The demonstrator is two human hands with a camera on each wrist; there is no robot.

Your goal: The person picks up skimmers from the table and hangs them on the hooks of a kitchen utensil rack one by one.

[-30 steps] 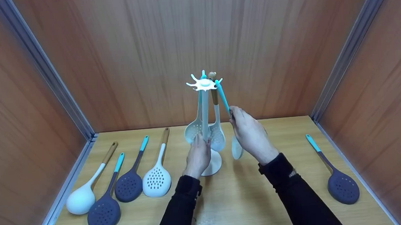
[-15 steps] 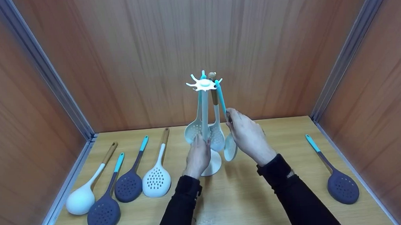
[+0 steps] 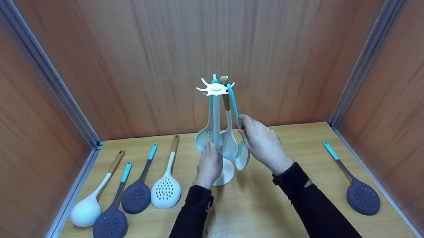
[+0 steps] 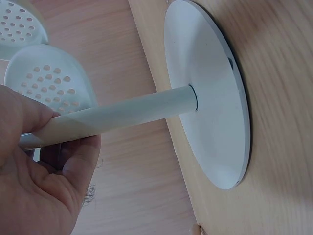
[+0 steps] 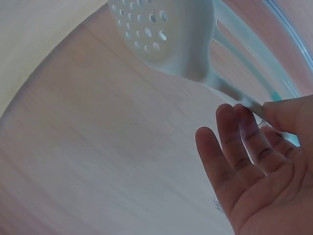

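Observation:
A white utensil stand with a round base (image 3: 226, 173), a pole (image 3: 216, 118) and a ring of hooks (image 3: 216, 88) stands in the middle. My left hand (image 3: 209, 165) grips the pole low down, thumb on one side in the left wrist view. My right hand (image 3: 265, 143) pinches a white skimmer (image 3: 242, 156) with a turquoise handle between thumb and fingers, just right of the pole. That handle's top end is at the hooks; whether it is hooked cannot be told. Behind the pole hang a turquoise-handled perforated ladle (image 3: 203, 138) and a wooden-handled perforated one (image 3: 230, 145).
On the table's left lie a white ladle (image 3: 85, 212), two dark skimmers (image 3: 110, 226) with turquoise handles, and a white skimmer (image 3: 165, 191) with a wooden handle. Another dark skimmer (image 3: 363, 198) lies far right. Wood panels (image 3: 207, 32) enclose the back and sides.
My right hand has moved slightly left, bringing the skimmer's head in closer to the pole and its handle more upright. My left hand has stayed on the pole.

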